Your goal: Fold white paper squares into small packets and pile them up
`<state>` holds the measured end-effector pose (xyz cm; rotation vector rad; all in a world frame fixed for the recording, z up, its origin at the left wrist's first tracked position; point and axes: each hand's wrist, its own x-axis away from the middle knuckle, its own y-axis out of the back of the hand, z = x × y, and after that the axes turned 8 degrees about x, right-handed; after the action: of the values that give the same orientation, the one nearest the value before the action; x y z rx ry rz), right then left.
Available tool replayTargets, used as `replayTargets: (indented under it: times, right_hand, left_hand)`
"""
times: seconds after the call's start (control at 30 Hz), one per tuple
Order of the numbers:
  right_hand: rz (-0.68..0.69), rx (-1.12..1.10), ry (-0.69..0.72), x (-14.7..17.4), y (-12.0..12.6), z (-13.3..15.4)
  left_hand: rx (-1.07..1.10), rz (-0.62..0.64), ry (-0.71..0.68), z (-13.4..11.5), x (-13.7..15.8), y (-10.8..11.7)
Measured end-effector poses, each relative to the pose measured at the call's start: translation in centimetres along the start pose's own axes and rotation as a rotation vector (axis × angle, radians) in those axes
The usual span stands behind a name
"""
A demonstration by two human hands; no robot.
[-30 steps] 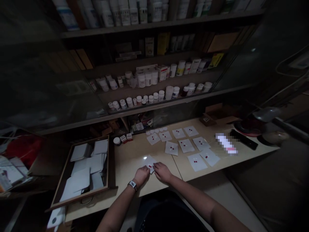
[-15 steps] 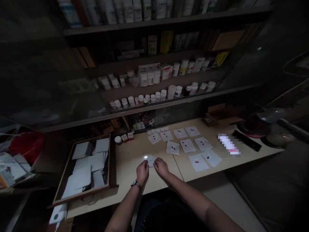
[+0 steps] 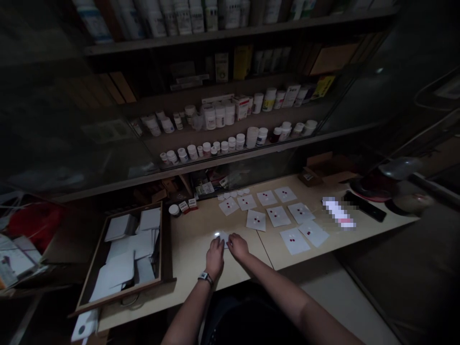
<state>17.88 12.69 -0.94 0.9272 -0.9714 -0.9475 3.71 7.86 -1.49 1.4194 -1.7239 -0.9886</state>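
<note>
left hand (image 3: 214,253) bent over the left edge of a white paper slip (image 3: 224,237), lower centre of the frame; pinching or just pressing, i cannot tell from here. right hand (image 3: 237,246) curled, pinching the slip's right edge. slip sits between both, neither nearer; too covered to read its long axis. right of centre, paper squares (image 3: 298,246) bearing red pills (image 3: 258,221); lower left, open drawer (image 3: 118,296) of paper.
</note>
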Motion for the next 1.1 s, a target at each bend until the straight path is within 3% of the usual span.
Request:
replayTargets:
  times: [0.13,0.37,0.6,0.73,1.1]
  right_hand:
    - [0.001,0.01,0.009,0.0,-0.1,-0.1]
    - [-0.017,0.067,0.028,0.3,0.0,0.4]
    - [-0.061,0.199,0.418,2.7,-1.7,-1.4]
    - [-0.021,0.203,0.437,3.6,-1.9,-3.0]
    - [-0.005,0.165,0.499,4.4,-1.1,-4.9]
  left_hand:
    - [-0.1,0.105,-0.154,-0.1,1.1,-0.8]
    - [-0.157,0.118,-0.077,-1.4,2.0,-1.9]
    - [-0.156,0.108,-0.069,-1.4,1.7,-2.2]
    - [-0.153,0.083,-0.092,-1.1,2.0,-2.5]
    - [-0.13,0.174,-0.125,-0.1,1.6,-1.5]
